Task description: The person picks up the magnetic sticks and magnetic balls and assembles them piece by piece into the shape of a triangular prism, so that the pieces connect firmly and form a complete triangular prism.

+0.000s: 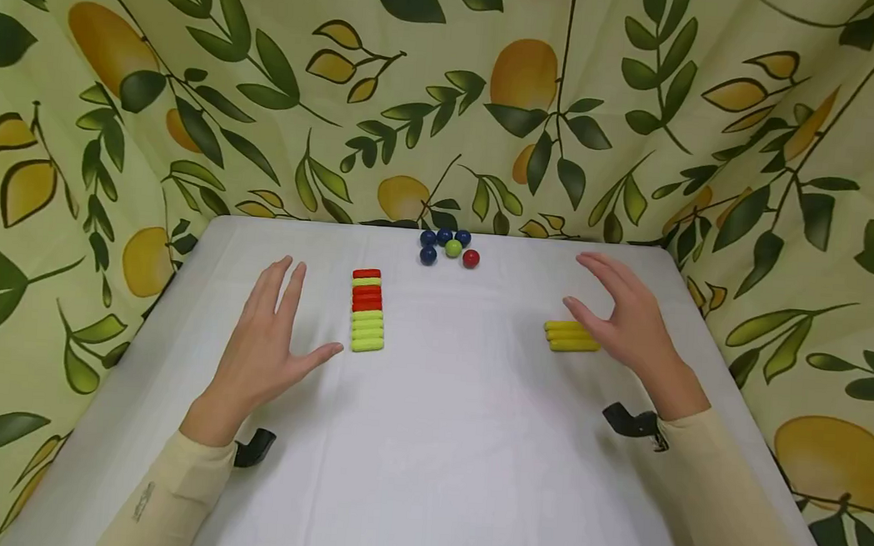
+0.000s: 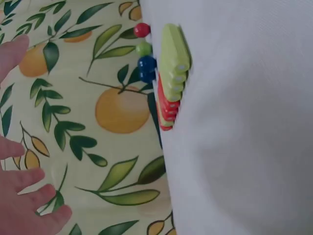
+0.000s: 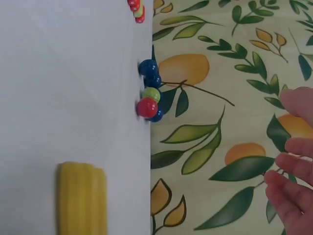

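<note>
My left hand (image 1: 263, 337) hovers over the left side of the table with its fingers extended and thumb out, holding nothing. Just right of its thumb lies a column of short red and light-green sticks (image 1: 368, 310), side by side. My right hand (image 1: 625, 318) is raised on the right, fingers parted from the thumb, also holding nothing. Below and left of it lie several yellow sticks (image 1: 570, 336), their right ends partly hidden by the hand. In the right wrist view the yellow sticks (image 3: 82, 198) show at the bottom, cut off by the frame.
Near the table's back edge sits a cluster of small balls: several dark blue balls (image 1: 427, 256), one green ball (image 1: 453, 249) and one red ball (image 1: 471, 259). A white cloth covers the table (image 1: 457, 441). Leaf-and-fruit patterned fabric (image 1: 430, 139) hangs behind and at both sides.
</note>
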The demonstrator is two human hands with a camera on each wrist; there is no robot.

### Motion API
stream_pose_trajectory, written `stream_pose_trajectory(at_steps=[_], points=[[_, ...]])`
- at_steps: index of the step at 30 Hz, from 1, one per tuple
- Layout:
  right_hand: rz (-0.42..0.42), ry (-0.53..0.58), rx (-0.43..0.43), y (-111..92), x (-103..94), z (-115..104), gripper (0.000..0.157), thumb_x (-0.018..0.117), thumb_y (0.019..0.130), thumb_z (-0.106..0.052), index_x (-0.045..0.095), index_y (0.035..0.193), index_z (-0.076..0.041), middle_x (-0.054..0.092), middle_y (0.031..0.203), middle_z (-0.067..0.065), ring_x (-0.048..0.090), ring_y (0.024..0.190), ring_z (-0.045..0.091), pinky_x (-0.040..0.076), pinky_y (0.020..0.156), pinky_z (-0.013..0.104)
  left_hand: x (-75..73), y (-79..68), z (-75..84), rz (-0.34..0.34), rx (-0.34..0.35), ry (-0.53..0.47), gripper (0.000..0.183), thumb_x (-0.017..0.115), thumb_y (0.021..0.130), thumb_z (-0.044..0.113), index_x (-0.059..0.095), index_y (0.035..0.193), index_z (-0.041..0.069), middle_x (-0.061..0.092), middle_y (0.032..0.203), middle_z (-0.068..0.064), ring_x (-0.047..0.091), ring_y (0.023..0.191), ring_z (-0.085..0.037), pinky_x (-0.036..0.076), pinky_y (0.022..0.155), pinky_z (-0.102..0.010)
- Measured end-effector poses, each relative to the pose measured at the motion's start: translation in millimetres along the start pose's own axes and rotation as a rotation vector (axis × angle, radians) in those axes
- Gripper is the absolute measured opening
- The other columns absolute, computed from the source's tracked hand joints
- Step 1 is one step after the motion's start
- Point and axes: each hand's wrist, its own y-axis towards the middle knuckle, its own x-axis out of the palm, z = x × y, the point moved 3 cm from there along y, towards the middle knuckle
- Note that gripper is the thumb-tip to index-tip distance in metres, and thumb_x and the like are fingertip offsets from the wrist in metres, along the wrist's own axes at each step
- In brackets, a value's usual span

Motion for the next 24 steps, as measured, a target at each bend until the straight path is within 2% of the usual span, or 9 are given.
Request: stream_pose_trajectory(at_steps=[4,7,12,18,24], points=[[-0.05,0.039,0.008,36.1,8.9,2.5,0.059,0.086,0.094,-0.017,0.065,0.147,-0.004,0.064,0.147,0.017,0.06,0.131,0.04,0.05,0.105,0.064,3.8,5.8,-0.9,-0.02,-0.011,-0.08,0.109,0.084,0.088,0.058,0.034,0.167,0.0,0.036,0.166,-0.024,0.031,0.153,-0.048,0.038,0.115,-0.069],[-0.096,0.082,0.031,59.7,17.6,5.7,0.054,0.084,0.097,-0.02,0.066,0.146,-0.004,0.066,0.144,0.017,0.062,0.124,0.038,0.051,0.105,0.061,7.5,8.0,-1.5,-0.051,-0.035,-0.121,0.109,0.096,0.081,0.041,0.038,0.164,0.0,0.041,0.163,-0.023,0.035,0.151,-0.046,0.039,0.116,-0.066],[-0.158,0.168,0.1,84.2,33.5,11.9,0.054,0.082,0.1,-0.024,0.065,0.148,-0.005,0.066,0.145,0.015,0.061,0.129,0.036,0.048,0.11,0.06,14.5,9.5,-1.3,-0.104,-0.109,-0.169,0.107,0.1,0.079,0.035,0.042,0.163,0.0,0.043,0.163,-0.021,0.038,0.151,-0.043,0.039,0.117,-0.065],[-0.223,0.239,0.174,100.8,58.6,16.1,0.057,0.081,0.101,-0.032,0.064,0.149,-0.006,0.066,0.145,0.014,0.06,0.133,0.037,0.046,0.113,0.058,24.9,10.8,-2.4,-0.157,-0.206,-0.238,0.1,0.1,0.081,0.03,0.046,0.161,0.002,0.047,0.16,-0.022,0.043,0.148,-0.043,0.04,0.116,-0.066],[-0.291,0.269,0.22,115.5,90.0,21.0,0.057,0.081,0.101,-0.033,0.064,0.149,-0.006,0.066,0.144,0.014,0.06,0.132,0.034,0.048,0.113,0.052,33.9,9.7,-3.7,-0.184,-0.244,-0.316,0.083,0.097,0.084,0.023,0.056,0.153,0.003,0.057,0.15,-0.017,0.058,0.131,-0.04,0.05,0.107,-0.062]])
